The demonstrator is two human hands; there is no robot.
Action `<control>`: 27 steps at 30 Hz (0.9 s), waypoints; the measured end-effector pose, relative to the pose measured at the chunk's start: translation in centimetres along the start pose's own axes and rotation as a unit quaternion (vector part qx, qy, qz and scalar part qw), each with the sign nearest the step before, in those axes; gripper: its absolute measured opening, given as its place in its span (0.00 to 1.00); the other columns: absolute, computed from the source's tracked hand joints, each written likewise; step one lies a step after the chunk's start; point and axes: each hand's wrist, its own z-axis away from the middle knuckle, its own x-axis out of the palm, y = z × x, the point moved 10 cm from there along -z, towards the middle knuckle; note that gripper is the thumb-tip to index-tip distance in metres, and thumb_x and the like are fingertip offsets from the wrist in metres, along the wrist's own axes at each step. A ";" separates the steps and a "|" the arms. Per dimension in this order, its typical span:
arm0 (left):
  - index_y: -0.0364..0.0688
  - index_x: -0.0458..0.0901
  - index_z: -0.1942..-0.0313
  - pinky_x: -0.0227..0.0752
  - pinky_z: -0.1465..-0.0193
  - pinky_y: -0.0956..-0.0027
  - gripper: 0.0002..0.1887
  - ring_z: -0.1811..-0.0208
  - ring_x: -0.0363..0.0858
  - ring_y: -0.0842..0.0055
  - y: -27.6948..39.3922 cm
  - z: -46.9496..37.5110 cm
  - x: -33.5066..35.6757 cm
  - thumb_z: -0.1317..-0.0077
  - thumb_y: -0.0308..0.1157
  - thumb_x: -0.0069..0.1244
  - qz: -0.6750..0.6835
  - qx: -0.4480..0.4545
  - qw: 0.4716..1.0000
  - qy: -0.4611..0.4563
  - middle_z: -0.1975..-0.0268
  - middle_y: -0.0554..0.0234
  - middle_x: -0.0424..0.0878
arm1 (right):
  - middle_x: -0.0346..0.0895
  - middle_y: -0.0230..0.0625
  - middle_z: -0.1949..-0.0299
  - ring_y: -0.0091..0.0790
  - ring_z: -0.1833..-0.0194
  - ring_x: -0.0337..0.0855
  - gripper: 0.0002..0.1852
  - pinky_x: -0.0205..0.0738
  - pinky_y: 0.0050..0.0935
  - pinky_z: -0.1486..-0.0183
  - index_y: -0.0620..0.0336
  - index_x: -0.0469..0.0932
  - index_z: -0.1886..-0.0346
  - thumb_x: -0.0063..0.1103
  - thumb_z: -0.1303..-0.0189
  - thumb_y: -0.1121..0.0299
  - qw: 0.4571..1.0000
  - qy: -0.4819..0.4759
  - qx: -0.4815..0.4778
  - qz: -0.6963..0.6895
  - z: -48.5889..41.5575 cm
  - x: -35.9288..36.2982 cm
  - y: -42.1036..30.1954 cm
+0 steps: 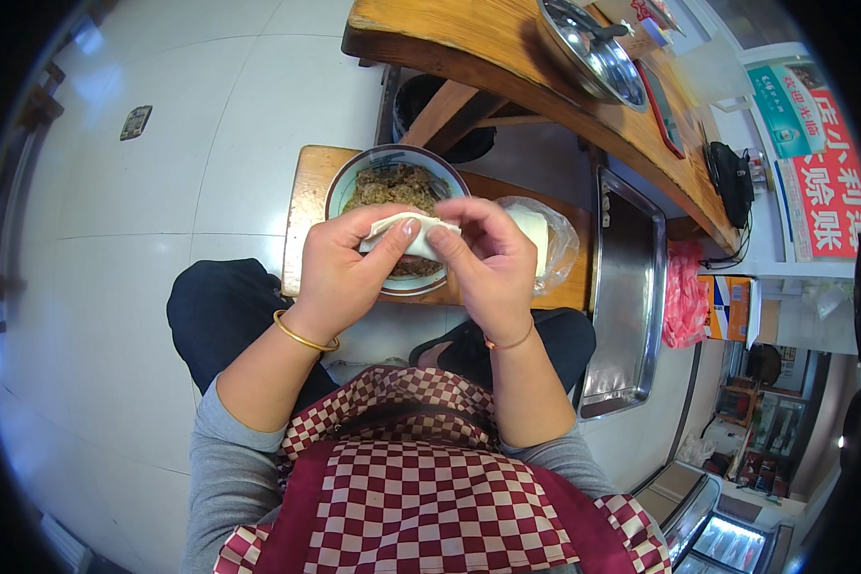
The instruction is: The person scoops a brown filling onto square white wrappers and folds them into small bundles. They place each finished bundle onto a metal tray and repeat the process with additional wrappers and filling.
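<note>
Between both hands is a folded white dough wrapper (pixel 422 246), held above a bowl. My left hand (pixel 351 262) pinches its left part, the thumb lying on top. On the right end, the thumb of my right hand (pixel 489 262) presses the dough, with its other fingers curled behind. Whether filling is inside the fold cannot be seen. Below the hands stands a large rimmed bowl (pixel 339 188) of brown minced filling (pixel 387 188), its middle partly hidden. A utensil's dark end (pixel 439 189) rests in the filling. Right of it, a stack of pale wrappers (pixel 533 233) sits in a clear plastic bag (pixel 563 247).
The bowl stands on a low wooden bench (pixel 305 208). An oblong metal tray (pixel 620 316) lies to the right. Ahead, a wooden table (pixel 466 43) bears a steel basin (pixel 595 61) and a red-edged phone (pixel 660 107). A black bin (pixel 473 143) stands underneath.
</note>
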 end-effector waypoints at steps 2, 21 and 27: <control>0.28 0.87 0.42 0.86 0.44 0.70 0.16 0.50 0.90 0.77 0.0 0.0 0.2 0.18 0.33 0.55 0.032 0.000 0.999 -0.007 0.50 0.55 0.93 | 0.83 0.31 0.52 0.23 0.52 0.82 0.12 0.78 0.22 0.46 0.66 0.84 0.47 0.73 0.31 0.80 0.995 0.007 -0.073 0.071 -0.2 0.0 -1.6; 0.24 0.71 0.30 0.86 0.31 0.57 0.21 0.34 0.85 0.59 -1.2 -0.4 1.8 0.13 0.32 0.42 0.449 -0.134 0.881 -0.072 0.33 0.42 0.81 | 0.82 0.36 0.47 0.28 0.47 0.84 0.19 0.81 0.27 0.41 0.66 0.78 0.36 0.70 0.27 0.76 0.974 0.072 -0.168 0.133 -0.7 -2.8 -6.0; 0.30 0.68 0.26 0.91 0.38 0.57 0.23 0.35 0.86 0.57 -2.2 0.1 1.8 0.15 0.31 0.46 0.472 -0.189 0.858 -0.080 0.32 0.42 0.80 | 0.81 0.49 0.41 0.52 0.39 0.80 0.20 0.70 0.46 0.32 0.63 0.90 0.51 0.61 0.20 0.53 0.738 0.192 -0.420 0.492 -5.5 -7.9 -17.5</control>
